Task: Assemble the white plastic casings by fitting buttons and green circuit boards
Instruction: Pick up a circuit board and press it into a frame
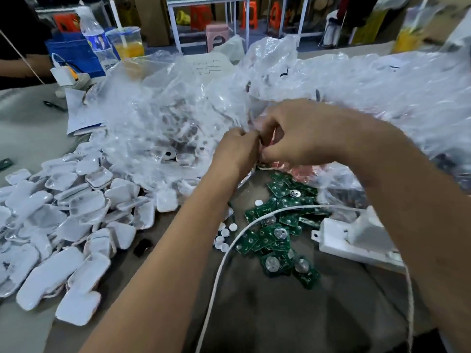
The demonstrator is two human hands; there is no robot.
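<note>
Grey worktable (280, 314), cluttered: above the green circuit boards (277, 233), the left hand (235, 154) and right hand (295, 138) pinch 1 small hidden piece. White casings (63, 220) lie left. Best squared up, then pressed evenly.

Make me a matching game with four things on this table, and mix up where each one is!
Things:
1. white casings
2. green circuit boards
3. white round buttons
4. water bottle

Places:
A. far left corner, beside a cup of orange drink
B. heaped on the left side
C. small cluster just left of the green pile
D. piled in the middle, under a white cable

Pairs: 1-B, 2-D, 3-C, 4-A
</note>
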